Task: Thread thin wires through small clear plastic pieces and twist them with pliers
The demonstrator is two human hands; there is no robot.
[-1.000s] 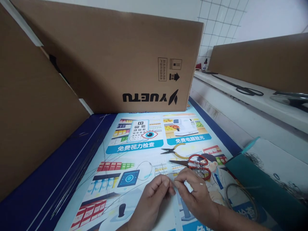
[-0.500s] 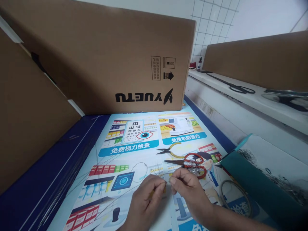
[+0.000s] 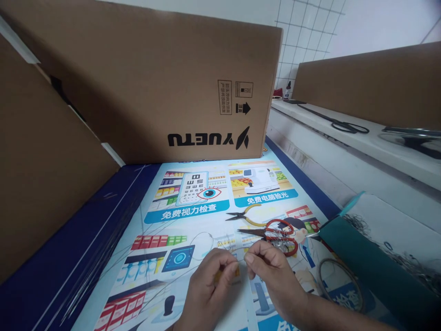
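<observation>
Between your left hand (image 3: 208,285) and right hand (image 3: 275,273), above the printed sheet (image 3: 237,301): one thin wire (image 3: 240,249), arched. Right grip: your thumb and forefinger pinched on the thin wire. Left grip: your fingers curled, hold on the wire unclear. Just beyond your right grip: red-handled scissors (image 3: 254,232), then yellow-handled pliers (image 3: 251,222). To its right: coiled loop (image 3: 359,287), green box (image 3: 372,264).

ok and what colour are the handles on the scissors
The scissors' handles are red, seen best in the head view.
</observation>
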